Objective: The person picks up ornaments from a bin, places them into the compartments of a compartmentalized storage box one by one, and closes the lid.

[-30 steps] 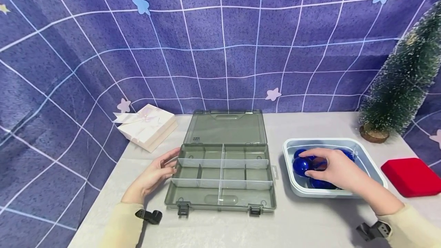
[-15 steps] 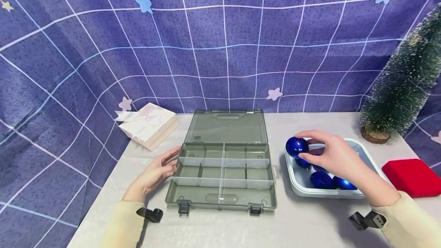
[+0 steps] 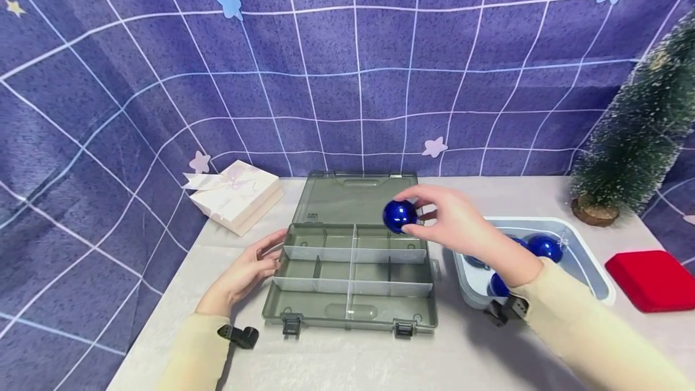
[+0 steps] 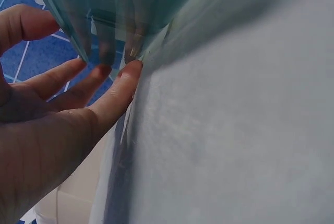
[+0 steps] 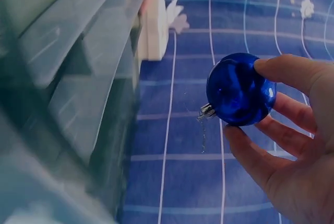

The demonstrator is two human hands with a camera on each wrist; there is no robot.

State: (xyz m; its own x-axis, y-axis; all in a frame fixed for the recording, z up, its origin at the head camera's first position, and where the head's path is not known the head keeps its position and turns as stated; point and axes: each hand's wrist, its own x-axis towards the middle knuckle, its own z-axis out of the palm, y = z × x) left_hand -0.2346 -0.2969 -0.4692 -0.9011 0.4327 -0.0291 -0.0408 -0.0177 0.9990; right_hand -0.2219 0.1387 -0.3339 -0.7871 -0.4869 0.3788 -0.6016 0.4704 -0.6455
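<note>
My right hand (image 3: 450, 216) pinches a shiny blue Christmas bauble (image 3: 400, 216) between thumb and fingers. It is held over the back right compartments of a clear grey-green plastic organizer box (image 3: 295, 303), whose lid (image 3: 347, 198) lies folded back. In the right wrist view the bauble (image 5: 240, 89) shows its silver cap and a short hanging thread. The box's compartments, set apart by pale dividers, hold nothing. My left hand (image 3: 250, 270) rests against the box's left side, fingers extended; in the left wrist view the fingertips (image 4: 133, 70) touch its lower edge.
A pale blue tub (image 3: 589, 258) with several more blue baubles (image 3: 545, 248) stands right of the box, partly behind my right forearm. A red box (image 3: 651, 280) and a small frosted tree (image 3: 624, 155) are farther right. A white gift box (image 3: 239, 195) sits back left.
My right hand has lifted a bauble out of the tub and carried it left over the organizer box. The left hand has stayed at the box's side.
</note>
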